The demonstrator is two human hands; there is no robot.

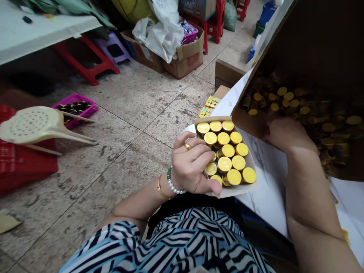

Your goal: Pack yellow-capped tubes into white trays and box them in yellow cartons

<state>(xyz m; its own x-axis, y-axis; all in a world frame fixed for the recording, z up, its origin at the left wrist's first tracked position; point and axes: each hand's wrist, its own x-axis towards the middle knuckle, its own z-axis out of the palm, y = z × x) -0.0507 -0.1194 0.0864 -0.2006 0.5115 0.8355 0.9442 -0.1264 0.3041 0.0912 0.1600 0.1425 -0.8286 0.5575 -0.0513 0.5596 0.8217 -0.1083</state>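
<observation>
My left hand [193, 163] is closed round the near left side of a small open carton [237, 190], its fingers bent over the edge onto the contents. Packed upright in rows inside are several small cylindrical tubs [224, 164] with yellow lids. To the right, my right hand [287, 134] reaches into the mouth of a large cardboard box [246, 123] tipped on its side. Loose yellow-lidded tubs [305, 110] lie heaped in that box. Shadow and blur hide the right fingertips, so whether they hold a tub does not show.
The large box rests on a white marbled table [267, 182]. Yellow printed packs [209, 106] lie beyond the carton. Across the floor stand a cream stool [34, 123], a pink basket [91, 110], a red stool [93, 68] and cardboard boxes [184, 62] with white bags.
</observation>
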